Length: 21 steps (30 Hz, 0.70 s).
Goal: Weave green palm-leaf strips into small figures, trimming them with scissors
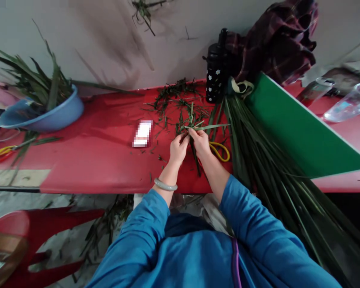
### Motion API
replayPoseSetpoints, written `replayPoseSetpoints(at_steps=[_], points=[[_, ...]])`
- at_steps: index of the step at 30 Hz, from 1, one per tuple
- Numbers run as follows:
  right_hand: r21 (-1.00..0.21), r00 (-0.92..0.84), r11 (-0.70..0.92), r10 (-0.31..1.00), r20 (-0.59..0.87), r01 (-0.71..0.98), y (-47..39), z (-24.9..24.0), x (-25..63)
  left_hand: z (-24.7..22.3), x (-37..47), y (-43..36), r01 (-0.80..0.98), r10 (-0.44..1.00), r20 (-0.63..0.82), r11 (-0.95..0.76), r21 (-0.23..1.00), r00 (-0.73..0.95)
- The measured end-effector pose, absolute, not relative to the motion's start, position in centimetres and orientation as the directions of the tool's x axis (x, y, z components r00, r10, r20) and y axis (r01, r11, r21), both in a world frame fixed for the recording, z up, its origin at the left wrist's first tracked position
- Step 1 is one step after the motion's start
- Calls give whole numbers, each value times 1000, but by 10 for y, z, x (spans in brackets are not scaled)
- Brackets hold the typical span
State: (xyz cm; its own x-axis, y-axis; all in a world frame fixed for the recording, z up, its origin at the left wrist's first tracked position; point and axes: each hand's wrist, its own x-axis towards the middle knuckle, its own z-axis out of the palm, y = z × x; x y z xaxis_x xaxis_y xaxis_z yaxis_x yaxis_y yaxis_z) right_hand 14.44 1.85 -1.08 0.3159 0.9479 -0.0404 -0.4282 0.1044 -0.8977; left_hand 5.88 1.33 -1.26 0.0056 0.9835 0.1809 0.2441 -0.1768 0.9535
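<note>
Both my hands meet over the red tabletop, fingers pinched around a small woven piece of green leaf strips [192, 120]. My left hand [179, 149] grips its lower left side, and a grey bangle [165, 185] circles that wrist. From the right, my right hand [200, 141] pinches the same piece close to the left fingertips. One long pale green strip [216, 126] sticks out to the right above that hand. Partly hidden by my right wrist lie scissors with yellow handles [223, 152]. Leaf clippings [180, 90] are scattered behind and around my hands.
A large bundle of long leaves [258, 148] hangs over the table edge beside a green board [303, 132]. Behind stands a black flowered bottle [216, 72]. Leftward are a blurred white rectangle [143, 134], a blue basin [48, 122] of leaves and more scissors [3, 153].
</note>
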Motion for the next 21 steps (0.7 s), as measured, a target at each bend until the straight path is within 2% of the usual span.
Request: replayPoseSetpoints(at_steps=[4,8,14,18,21], points=[[-877,283,96,958,-47,-470,18,-12,142,-15,57,18,255,984,179,-169,952,-20],[-880,261,85,964,-45,-467,16,-11,141,-24,54,19,183,981,190,-192,964,25],[-934,200,63,980,-9,-351,12,-14,140,-27,52,14,-56,997,69,-68,996,23],[-927,193,107,981,38,-359,12,-17,142,-18,60,13,-272,999,-42,45,961,17],[-923,238,128,970,41,-363,13,-18,145,-13,70,17,-323,997,-73,78,943,27]])
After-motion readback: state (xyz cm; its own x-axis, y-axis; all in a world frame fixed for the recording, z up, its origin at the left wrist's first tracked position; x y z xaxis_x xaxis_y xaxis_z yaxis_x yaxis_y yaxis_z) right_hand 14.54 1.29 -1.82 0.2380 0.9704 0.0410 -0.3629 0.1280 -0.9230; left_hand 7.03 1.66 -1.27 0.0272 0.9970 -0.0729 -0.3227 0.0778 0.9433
